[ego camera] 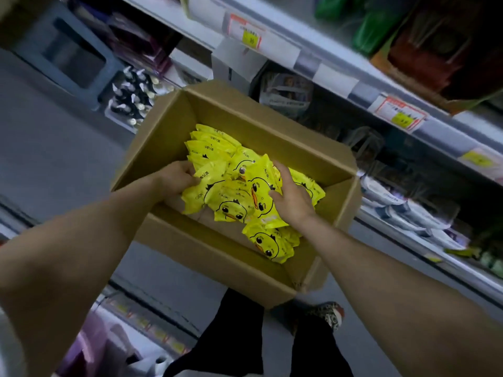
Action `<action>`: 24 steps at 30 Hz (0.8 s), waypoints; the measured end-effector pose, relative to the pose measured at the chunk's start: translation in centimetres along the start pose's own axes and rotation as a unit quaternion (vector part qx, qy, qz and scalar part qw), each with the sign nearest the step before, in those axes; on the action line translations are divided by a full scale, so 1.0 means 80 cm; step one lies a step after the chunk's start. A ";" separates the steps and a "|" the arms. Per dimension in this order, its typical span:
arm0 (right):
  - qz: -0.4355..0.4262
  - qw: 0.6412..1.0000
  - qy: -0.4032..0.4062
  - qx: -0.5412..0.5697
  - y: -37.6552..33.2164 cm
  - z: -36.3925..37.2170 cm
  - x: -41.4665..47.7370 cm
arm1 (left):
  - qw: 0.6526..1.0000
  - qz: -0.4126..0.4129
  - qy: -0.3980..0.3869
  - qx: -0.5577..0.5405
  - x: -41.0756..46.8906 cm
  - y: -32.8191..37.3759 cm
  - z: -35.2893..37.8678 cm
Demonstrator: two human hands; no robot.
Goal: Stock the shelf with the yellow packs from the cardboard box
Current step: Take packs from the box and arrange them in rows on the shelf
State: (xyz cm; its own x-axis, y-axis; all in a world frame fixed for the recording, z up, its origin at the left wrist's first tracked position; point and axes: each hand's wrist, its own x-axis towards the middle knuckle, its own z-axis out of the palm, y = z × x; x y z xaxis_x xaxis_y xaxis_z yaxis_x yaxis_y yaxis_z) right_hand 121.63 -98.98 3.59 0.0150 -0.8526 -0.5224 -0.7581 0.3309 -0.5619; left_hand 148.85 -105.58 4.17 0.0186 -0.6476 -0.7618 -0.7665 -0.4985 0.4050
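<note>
An open cardboard box stands on the floor in front of the shelving, with several yellow packs printed with a cartoon duck heaped inside. Both my hands are down in the box. My left hand grips the left side of a bunch of packs, its fingers curled round their edges. My right hand holds the right side of the same bunch, thumb on top. More yellow packs lie at the far side of the box, and another pack lies near the front right corner.
A shelf rail with price tags runs diagonally across the upper right, with green and dark goods above and white packets below. A grey crate stands at the upper left. My legs and a shoe are below the box.
</note>
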 end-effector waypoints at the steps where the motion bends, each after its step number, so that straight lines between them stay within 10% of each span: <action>1: -0.010 1.000 0.013 -0.009 0.003 -0.017 -0.008 | 0.999 0.009 0.000 -0.043 -0.013 0.013 0.003; 24: -0.158 0.940 0.293 0.075 0.189 -0.388 -0.294 | 0.887 0.310 -0.160 -0.302 -0.338 0.400 0.244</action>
State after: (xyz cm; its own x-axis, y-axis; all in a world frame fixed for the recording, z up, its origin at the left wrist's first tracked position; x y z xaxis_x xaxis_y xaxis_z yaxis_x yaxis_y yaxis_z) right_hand 89.58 -86.50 27.32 -0.1708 -0.9799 0.1033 -0.6754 0.0401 -0.7363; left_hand 111.31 -92.80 27.84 -0.5434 -0.7568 -0.3632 -0.0797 -0.3842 0.9198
